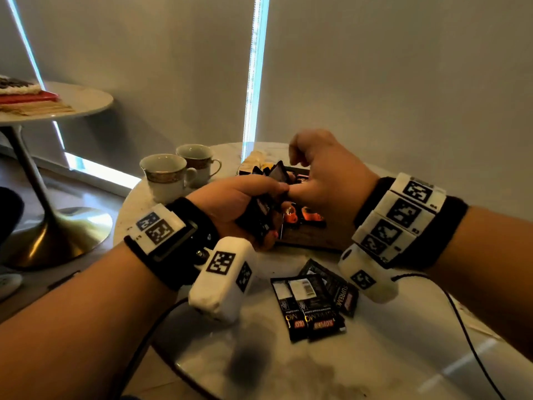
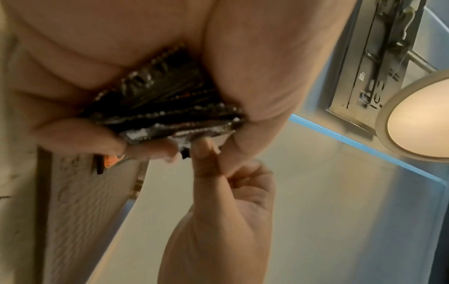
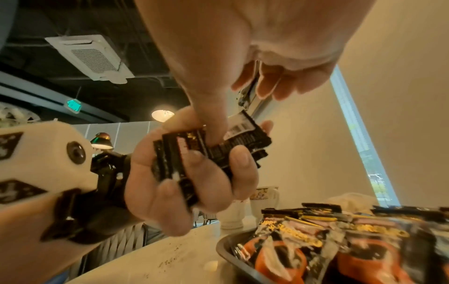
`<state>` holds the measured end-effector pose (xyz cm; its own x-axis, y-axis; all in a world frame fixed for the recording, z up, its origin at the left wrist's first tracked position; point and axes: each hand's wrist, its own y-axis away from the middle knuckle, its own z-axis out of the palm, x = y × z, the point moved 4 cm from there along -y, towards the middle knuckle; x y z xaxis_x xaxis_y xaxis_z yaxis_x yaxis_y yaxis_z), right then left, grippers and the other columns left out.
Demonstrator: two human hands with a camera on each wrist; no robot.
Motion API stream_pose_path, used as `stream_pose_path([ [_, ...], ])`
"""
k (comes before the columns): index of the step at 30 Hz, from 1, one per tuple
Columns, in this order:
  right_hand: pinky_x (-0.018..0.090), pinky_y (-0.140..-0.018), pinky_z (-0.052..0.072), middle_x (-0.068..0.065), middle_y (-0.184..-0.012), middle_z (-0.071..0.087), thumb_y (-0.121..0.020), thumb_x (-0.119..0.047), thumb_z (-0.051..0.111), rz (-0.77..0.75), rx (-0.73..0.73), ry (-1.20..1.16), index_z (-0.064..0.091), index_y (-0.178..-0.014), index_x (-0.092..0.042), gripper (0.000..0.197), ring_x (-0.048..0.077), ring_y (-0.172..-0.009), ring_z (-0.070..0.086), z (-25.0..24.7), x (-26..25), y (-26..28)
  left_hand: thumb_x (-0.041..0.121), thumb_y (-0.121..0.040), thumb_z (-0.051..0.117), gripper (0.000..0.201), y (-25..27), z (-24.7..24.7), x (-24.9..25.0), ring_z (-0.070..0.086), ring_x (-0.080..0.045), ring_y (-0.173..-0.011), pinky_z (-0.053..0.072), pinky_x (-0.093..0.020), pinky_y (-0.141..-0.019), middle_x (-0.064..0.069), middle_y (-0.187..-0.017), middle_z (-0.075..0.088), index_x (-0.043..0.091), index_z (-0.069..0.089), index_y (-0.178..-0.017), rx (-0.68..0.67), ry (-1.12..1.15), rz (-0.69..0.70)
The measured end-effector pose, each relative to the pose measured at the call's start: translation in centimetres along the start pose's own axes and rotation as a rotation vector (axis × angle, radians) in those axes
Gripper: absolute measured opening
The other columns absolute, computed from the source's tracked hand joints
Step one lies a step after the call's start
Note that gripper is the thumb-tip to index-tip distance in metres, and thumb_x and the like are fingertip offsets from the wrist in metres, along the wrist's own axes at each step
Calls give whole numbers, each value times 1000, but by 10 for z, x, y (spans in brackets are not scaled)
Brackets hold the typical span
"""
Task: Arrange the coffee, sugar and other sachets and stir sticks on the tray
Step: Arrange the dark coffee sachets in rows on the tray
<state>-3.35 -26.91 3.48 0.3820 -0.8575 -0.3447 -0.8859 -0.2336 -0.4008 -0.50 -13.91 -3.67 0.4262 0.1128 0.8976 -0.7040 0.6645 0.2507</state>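
Sachets point(image 1: 310, 306), black coffee packets printed with a barcode and the word SUPREMO, lie loose on the near part of the marble table point(image 1: 375, 356); three can be counted, overlapping one another, face down or slanted. Two black cables cross the table on either side of them.

Beyond these, over the near edge of the tray point(image 1: 311, 236), the left hand point(image 1: 230, 203) has its grip clamped on a stack of black sachets point(image 3: 211, 151). The wrist views show the fingers curled under the stack and the thumb across its top, with the serrated packet ends fanned out in the palm. The right hand point(image 1: 326, 174) meets the stack from above: its thumb presses on the top packet, beside a white barcode panel, and one black sachet point(image 1: 279, 172) stands up between thumb and curled fingers, so its grip is pinched on that packet.

The tray is a dark, rimmed container resting on the table, directly under both hands. It holds a row of coffee sachets in the tray point(image 3: 340, 240), black with orange cups and yellow lettering, overlapping. At its far end lies a pale, crumpled heap; what it is cannot be told.

Further back and to the left, two white teacups point(image 1: 164, 174) with gold-patterned bands stand side by side on the table, handles to the right. Their contents cannot be seen.
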Motion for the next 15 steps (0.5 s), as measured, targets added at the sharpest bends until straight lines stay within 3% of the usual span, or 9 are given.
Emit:
stream_pose_path([
  [3, 25, -70, 51, -10, -94, 60, -88, -29, 70, 77, -381, 71, 61, -97, -32, 12, 5, -82, 57, 6, 9, 27, 14, -94, 51, 19, -7, -5, 6, 63, -16, -62, 57, -33, -58, -5, -77, 59, 15, 59, -111, 89, 111, 92],
  [6, 26, -95, 51, -13, -121, 54, -93, -24, 64, 91, -743, 238, 56, -128, -42, 40, 6, -107, 55, 20, 16, 56, 20, -101, 50, 33, -13, -20, 17, 68, -18, -76, 60, -53, -71, -4, -88, 63, 28, 54, -132, 132, 188, 200],
  [8, 25, -101, 45, -13, -137, 43, -92, -32, 66, 84, -852, 321, 44, -141, -45, 56, 8, -120, 48, 29, 17, 65, 26, -102, 51, 30, -16, -24, 22, 67, -21, -85, 61, -54, -68, -5, -98, 61, 34, 54, -131, 133, 192, 224],
  [11, 34, -104, 47, -9, -146, 32, -89, -39, 70, 99, -948, 349, 29, -149, -50, 74, 16, -126, 45, 46, 20, 74, 33, -100, 54, 24, -20, -22, 22, 61, -21, -84, 57, -30, -51, -7, -102, 57, 33, 56, -124, 128, 222, 232],
  [15, 42, -106, 45, -8, -141, 35, -86, -37, 73, 100, -933, 337, 32, -145, -51, 73, 19, -127, 40, 58, 26, 76, 30, -100, 55, 21, -29, -18, 16, 60, -19, -77, 51, -25, -49, -5, -94, 59, 28, 56, -122, 126, 226, 244],
])
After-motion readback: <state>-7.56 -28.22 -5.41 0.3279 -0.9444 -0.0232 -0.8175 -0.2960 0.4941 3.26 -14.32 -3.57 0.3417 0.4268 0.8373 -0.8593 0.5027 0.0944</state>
